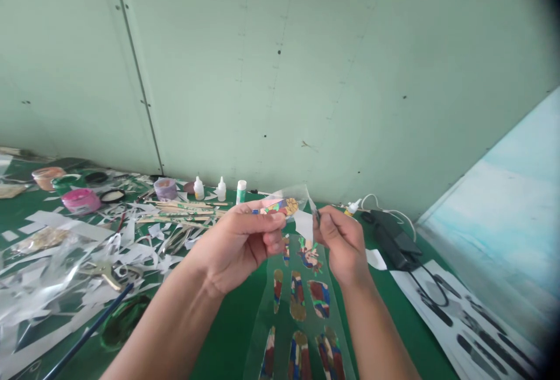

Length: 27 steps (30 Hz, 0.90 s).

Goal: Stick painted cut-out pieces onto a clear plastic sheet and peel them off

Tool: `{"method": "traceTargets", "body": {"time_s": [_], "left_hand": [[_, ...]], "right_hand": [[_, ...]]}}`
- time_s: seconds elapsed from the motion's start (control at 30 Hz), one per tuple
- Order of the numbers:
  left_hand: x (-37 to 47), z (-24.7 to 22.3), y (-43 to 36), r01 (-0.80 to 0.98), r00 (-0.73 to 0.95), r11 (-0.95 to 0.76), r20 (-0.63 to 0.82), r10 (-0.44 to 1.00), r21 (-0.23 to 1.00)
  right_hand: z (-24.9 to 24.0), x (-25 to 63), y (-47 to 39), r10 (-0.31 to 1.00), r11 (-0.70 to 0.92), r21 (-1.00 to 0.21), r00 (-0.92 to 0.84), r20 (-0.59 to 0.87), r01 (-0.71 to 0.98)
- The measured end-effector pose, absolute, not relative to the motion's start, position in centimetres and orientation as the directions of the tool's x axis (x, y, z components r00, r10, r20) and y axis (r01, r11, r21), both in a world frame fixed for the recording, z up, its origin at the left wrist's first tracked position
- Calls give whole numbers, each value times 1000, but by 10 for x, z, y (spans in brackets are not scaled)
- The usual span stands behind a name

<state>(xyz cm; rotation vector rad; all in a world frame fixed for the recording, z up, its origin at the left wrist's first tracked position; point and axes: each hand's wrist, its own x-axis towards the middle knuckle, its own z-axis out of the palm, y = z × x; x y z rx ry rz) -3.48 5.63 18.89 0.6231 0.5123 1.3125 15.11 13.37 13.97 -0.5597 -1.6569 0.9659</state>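
My left hand (249, 228) is closed, pinching the top part of a clear plastic sheet between thumb and fingers. A colourful cutout (289, 206) with a yellowish end shows in the pinched part. My right hand (343, 240) is closed at the sheet's right edge, around a small dark tool (317, 215); its kind is mostly hidden by the fingers. A white paper piece (304, 224) shows between the hands. Below them hangs or lies the long clear sheet (284, 292), with several patchwork-coloured cutouts (297, 295) in red, blue, brown and green.
White paper scraps (149, 257), wooden sticks (184, 212), a pink paint jar (81, 200), a blue brush (94, 327) and a metal clamp-like tool (105, 272) cover the left side. White bottles (199, 189) and a glue stick (241, 192) stand near the wall. Rightward lie a black device (394, 240) and printed sheets (464, 316).
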Motion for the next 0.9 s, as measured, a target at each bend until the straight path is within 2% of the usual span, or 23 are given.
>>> {"method": "traceTargets", "body": {"time_s": [0.1, 0.17, 0.33, 0.43, 0.53, 0.6, 0.67, 0.77, 0.9], "left_hand": [[-40, 189, 55, -690, 211, 151, -3, 977, 708], [-41, 188, 54, -651, 191, 134, -10, 981, 747], [-38, 183, 56, -527, 22, 41, -34, 999, 849], [-35, 181, 58, -479, 42, 27, -8, 999, 877], [-34, 180, 59, -506, 95, -7, 64, 993, 862], [-33, 179, 59, -517, 123, -39, 119, 985, 855], [-32, 178, 60, -433, 140, -81, 155, 978, 898], [-28, 177, 63, -250, 79, -113, 136, 988, 962], [-25, 176, 65, -267, 9, -76, 81, 997, 961]], "right_hand": [[140, 160, 145, 813, 536, -821, -141, 565, -195], [142, 168, 151, 839, 511, -835, -93, 536, -203], [149, 165, 135, 813, 461, -847, -256, 523, -265], [155, 149, 114, 788, 466, -867, -364, 497, -176], [160, 138, 103, 828, 477, -878, -312, 465, -42], [161, 135, 102, 863, 454, -890, -232, 449, -35], [160, 134, 102, 893, 403, -913, -195, 406, -58], [159, 134, 103, 910, 325, -943, -248, 334, -78], [162, 137, 104, 901, 283, -958, -331, 280, -40]]}}
